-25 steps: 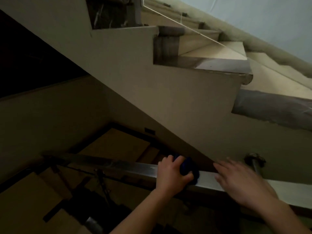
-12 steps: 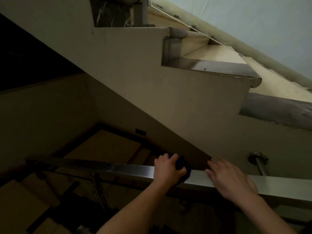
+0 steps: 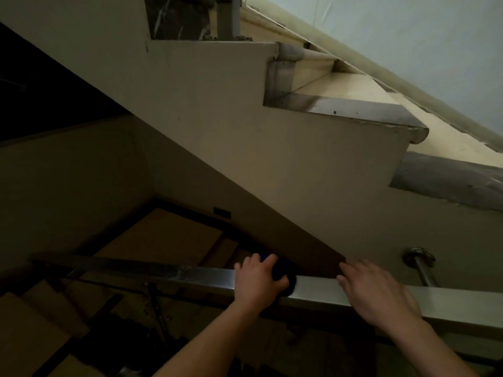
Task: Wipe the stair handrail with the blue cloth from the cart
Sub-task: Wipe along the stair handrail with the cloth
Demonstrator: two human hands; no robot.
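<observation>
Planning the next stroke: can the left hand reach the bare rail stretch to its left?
Probably yes. The left hand grips the blue cloth on the handrail, nothing lies on the rail top to its left, and the right hand rests on the other side.

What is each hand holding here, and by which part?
The left hand grips the bunched blue cloth, fingers curled over its top, against the handrail. The right hand holds nothing; it lies flat on the handrail.
</observation>
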